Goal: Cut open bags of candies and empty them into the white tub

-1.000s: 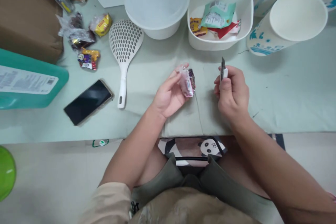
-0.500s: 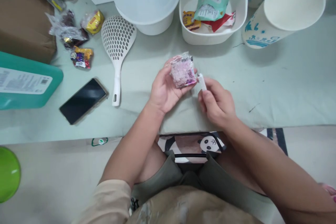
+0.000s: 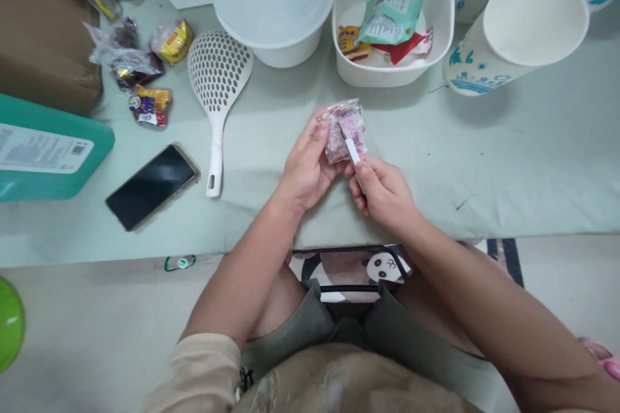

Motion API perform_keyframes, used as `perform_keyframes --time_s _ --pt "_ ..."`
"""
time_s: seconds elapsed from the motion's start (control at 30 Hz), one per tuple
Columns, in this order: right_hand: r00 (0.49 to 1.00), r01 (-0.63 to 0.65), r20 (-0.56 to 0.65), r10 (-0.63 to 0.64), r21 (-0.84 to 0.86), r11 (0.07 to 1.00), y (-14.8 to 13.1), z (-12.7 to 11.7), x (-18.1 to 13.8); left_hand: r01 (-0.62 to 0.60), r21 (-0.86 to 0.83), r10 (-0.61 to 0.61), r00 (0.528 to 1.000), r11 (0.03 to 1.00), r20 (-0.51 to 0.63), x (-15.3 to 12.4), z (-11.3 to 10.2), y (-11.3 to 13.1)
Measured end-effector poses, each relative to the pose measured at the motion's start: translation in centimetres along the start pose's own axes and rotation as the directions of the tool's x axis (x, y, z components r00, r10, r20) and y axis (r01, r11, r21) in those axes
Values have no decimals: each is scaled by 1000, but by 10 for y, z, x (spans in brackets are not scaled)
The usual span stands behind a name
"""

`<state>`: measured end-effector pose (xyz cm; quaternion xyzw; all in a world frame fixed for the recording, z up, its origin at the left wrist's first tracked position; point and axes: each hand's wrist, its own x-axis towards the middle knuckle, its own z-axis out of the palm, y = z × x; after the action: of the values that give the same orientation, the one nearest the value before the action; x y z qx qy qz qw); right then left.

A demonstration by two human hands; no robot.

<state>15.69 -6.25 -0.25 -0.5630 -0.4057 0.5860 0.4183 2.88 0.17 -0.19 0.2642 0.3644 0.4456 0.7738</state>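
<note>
My left hand (image 3: 310,158) is closed round the edge of a small clear snack packet (image 3: 336,142) with pink print, held above the table. In my right hand (image 3: 382,190) is a small white utility knife (image 3: 352,151) with a ribbed body. Its dark, thin tip lies over the front of the packet; whether it has pierced the wrapper I cannot tell. Beyond my hands stands a white square tub (image 3: 394,76) holding a mint-green packet (image 3: 391,18), a red wrapper (image 3: 404,46) and a yellow-brown one (image 3: 353,43).
Left of my hands lie a white slotted skimmer (image 3: 216,110), a black phone (image 3: 152,187) and several wrapped snacks (image 3: 150,105). A lidded round tub (image 3: 276,0) stands at the back, paper cups (image 3: 513,32) at the right, and a green container (image 3: 48,148) at the left.
My right hand has moved left, bringing the knife from beside the packet to over its front. My left thumb now presses on the packet, which has tilted.
</note>
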Motion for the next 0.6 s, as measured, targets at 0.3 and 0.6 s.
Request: perform_keyframes --time_s 0.3,0.6 --pt "999 -30 28 31 -45 999 -2 0 0 -183 123 172 980 975 99 12 -20 -5" --pt "996 -13 84 22 -106 994 2 -3 1 -263 154 264 964 952 17 15 -26 9"
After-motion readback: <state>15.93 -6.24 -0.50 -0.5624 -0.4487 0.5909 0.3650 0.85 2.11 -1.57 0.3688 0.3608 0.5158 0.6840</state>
